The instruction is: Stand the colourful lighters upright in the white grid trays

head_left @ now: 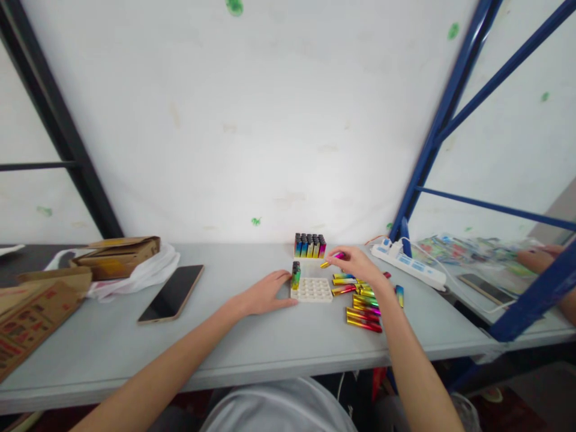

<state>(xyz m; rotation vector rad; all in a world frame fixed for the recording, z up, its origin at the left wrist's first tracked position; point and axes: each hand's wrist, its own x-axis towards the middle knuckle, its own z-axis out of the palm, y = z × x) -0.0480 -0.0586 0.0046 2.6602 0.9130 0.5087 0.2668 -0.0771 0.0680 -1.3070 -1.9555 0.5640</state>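
My left hand [269,293] rests at the left side of a white tray [315,290] with rows of slots, thumb and fingers spread around its edge. A few green and yellow lighters [296,276] stand upright in the tray's left column. Between the fingertips of my right hand [353,262] is a shiny pink and gold lighter [333,259], held tilted above the tray's right far corner. Under and beside that hand lies a pile of metallic, many-coloured lighters [363,303]. Behind the tray, a second white holder carries several upright lighters [310,246] in rows.
A phone [171,294] lies left of my arm, near cardboard boxes [121,257] and a white plastic bag [155,270]. A power strip [408,265] sits at right by the blue frame [425,150]. Beyond it are another person's hand [537,261] and a second phone [486,290].
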